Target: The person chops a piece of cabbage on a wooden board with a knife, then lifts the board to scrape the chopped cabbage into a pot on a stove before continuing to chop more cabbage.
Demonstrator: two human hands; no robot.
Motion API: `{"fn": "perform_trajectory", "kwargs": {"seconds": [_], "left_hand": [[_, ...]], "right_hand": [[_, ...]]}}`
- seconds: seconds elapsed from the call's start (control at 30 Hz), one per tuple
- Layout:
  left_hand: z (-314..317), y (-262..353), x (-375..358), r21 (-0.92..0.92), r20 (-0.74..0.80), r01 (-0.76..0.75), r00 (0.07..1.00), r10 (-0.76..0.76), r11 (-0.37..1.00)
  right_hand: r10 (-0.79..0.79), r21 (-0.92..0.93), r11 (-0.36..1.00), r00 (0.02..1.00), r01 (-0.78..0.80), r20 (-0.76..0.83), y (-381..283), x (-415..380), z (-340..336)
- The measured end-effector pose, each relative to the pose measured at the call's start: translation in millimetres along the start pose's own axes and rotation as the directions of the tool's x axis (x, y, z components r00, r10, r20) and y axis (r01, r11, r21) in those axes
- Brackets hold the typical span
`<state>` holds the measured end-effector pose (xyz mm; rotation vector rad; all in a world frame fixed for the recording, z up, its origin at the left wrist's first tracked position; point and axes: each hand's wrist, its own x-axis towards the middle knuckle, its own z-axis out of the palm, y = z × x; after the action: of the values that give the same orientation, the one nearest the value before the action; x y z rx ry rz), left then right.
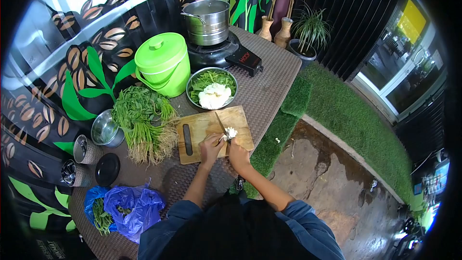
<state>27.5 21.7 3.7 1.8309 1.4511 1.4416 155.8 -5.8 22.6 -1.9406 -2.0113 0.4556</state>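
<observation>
A wooden cutting board (199,124) lies near the table edge in front of me. My right hand (238,157) is closed around the handle of a knife (219,121), whose blade points away from me over the board. Small white chopped pieces (231,132) are heaped beside the blade; their kind is not clear. My left hand (211,148) is closed at the board's near side, fingertips pinched by the white pieces, and what they hold is too small to make out. Just beyond the board stands a metal bowl (236,97) with chopped greens (199,84) and a white mass.
Leafy greens with roots (144,120) lie left of the board. Behind are a green lidded bucket (163,65) and a steel pot (208,24) on a black stove (211,57). A metal bowl (108,132), black lid (108,169) and blue plastic bags (137,209) are at left.
</observation>
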Motion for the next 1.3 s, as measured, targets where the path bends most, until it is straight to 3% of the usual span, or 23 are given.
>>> {"fn": "perform_trajectory", "kwargs": {"seconds": [0.17,0.27,0.33,0.47,0.57,0.77,0.9,1.1,1.3], "left_hand": [[1,4,0,-0.026,-0.026,0.015,1.0,-0.015,1.0],[2,0,-1,-0.021,-0.016,0.063,0.998,-0.063,0.998],[0,2,-1,-0.018,-0.016,0.049,0.999,-0.05,0.999],[-1,-1,-1,-0.019,-0.005,0.004,1.0,-0.004,1.0],[-3,3,0,-0.052,0.019,0.067,0.998,-0.066,0.996],[1,2,1,-0.038,-0.023,0.01,1.0,-0.011,0.999],[-4,6,2,-0.025,0.015,0.032,0.999,-0.032,0.999],[-2,1,1,-0.027,0.026,0.031,0.999,-0.03,0.999],[0,-2,0,-0.035,0.013,0.006,1.0,-0.005,0.999]], "right_hand": [[-0.016,0.037,0.999,0.996,0.013,0.082,1,17,-30],[-0.101,0.027,0.995,0.989,0.099,0.107,5,13,-31],[-0.001,0.016,1.0,0.998,0.0,0.071,-3,1,-23],[-0.09,-0.146,0.986,0.993,0.078,-0.074,6,-4,15],[-0.042,0.007,0.999,0.999,0.042,-0.01,7,7,5],[-0.112,0.007,0.994,0.992,0.111,0.051,5,9,-33],[0.017,-0.021,1.0,0.997,-0.016,0.072,-8,-5,-19],[0.009,-0.069,0.998,0.996,-0.014,-0.084,1,-3,14],[0.044,0.085,0.995,0.991,-0.055,0.125,-3,14,-25]]}}
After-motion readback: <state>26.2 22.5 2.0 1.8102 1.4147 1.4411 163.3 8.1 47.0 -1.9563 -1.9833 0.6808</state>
